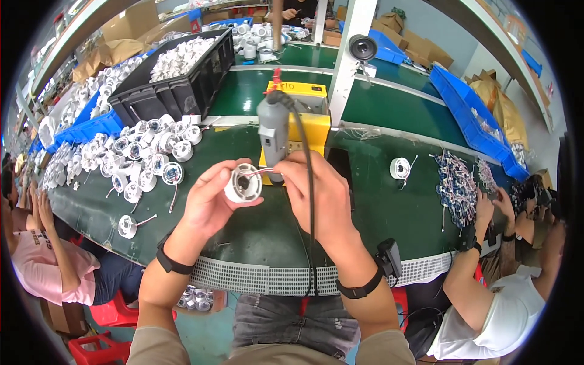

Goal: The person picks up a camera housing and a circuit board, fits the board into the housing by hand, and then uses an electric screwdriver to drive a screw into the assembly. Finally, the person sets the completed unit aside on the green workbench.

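My left hand (210,198) holds a round white plastic housing (244,184) between thumb and fingers, its open face tilted towards me. Thin red and white wires (263,171) run out of the housing to my right hand (317,193), whose thumb and fingers pinch them. Just beyond my hands a grey powered screwdriver (273,126) hangs upright, its black cable looping down in front of my right hand. Its lower tip is partly hidden by my right hand. Behind it stands a yellow metal fixture (311,131).
Many similar white housings (146,149) are heaped at the left, beside a black crate (176,85) of small white parts. One wired housing (399,168) lies at the right, near a pile of wired circuit boards (455,188). Co-workers sit on both sides; a co-worker's hands (493,207) touch that pile.
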`<state>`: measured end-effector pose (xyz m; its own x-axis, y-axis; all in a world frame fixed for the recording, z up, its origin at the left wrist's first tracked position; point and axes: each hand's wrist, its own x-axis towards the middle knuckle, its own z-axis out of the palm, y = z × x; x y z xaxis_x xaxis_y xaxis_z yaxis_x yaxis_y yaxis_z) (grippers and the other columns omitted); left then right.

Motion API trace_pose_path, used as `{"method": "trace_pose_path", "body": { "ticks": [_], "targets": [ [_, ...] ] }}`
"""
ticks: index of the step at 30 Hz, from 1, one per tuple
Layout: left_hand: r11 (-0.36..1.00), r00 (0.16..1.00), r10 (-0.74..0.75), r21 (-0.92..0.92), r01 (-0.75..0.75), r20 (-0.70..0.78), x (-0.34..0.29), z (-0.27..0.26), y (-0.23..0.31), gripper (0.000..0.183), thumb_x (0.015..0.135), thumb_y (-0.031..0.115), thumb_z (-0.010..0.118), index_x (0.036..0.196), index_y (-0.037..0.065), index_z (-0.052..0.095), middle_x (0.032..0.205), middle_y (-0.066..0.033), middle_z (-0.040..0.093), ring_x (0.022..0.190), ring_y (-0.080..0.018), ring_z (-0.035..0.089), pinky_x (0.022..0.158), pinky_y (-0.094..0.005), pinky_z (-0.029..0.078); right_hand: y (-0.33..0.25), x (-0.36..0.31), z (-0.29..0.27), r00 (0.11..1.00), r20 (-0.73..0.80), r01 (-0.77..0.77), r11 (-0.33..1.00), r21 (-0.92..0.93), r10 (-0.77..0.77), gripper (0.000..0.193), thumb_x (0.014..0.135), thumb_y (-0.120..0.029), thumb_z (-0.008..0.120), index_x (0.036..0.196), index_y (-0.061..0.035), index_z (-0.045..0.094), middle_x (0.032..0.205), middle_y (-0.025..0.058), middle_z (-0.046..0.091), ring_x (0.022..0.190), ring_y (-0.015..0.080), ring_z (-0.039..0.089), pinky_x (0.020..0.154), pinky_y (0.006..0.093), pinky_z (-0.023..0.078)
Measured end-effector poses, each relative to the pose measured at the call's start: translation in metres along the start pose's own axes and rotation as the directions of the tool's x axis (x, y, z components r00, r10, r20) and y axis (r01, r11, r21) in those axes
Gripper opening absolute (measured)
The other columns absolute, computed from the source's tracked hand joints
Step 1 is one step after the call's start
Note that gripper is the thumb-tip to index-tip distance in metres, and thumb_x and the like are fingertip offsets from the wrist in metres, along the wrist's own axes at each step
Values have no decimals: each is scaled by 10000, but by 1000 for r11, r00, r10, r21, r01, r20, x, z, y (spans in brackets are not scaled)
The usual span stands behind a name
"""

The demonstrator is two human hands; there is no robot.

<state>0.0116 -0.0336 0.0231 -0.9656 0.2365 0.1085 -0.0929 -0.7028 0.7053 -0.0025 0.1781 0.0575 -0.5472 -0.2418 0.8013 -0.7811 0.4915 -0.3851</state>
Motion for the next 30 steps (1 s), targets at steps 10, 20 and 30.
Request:
{"method": "trace_pose_path", "body": {
  "ticks": [10, 20, 30],
  "targets": [
    [971, 953, 240, -41, -237, 185, -2, 1, 0, 264, 858, 19, 640, 1100, 120, 673, 1307, -27, 540, 1320, -298, 433, 1057, -484, 399, -12, 0, 4, 964, 168, -249, 925, 287, 207, 353, 752, -88, 785, 1095, -82, 705, 895, 69, 659, 703, 144, 624, 612, 261, 494],
    [974, 934, 108, 150, -167, 339, -5, 12, 6, 587, 821, 138, 696, 1360, 63, 476, 1418, -226, 411, 1297, -342, 443, 1054, -495, 398, -18, -9, 18, 956, 181, -294, 794, 531, 233, 184, 765, 27, 751, 932, 19, 675, 817, 99, 682, 675, 136, 653, 590, 227, 515],
    [984, 902, 111, 79, -157, 418, -10, 25, 1, 521, 954, 102, 494, 1443, 16, 336, 1501, -208, 298, 1391, -394, 290, 1114, -516, 294, -15, -10, 27, 989, -99, -57, 905, 422, 109, 300, 639, -12, 832, 903, -62, 698, 907, 57, 529, 815, 165, 540, 700, 296, 459]
  ]
}}
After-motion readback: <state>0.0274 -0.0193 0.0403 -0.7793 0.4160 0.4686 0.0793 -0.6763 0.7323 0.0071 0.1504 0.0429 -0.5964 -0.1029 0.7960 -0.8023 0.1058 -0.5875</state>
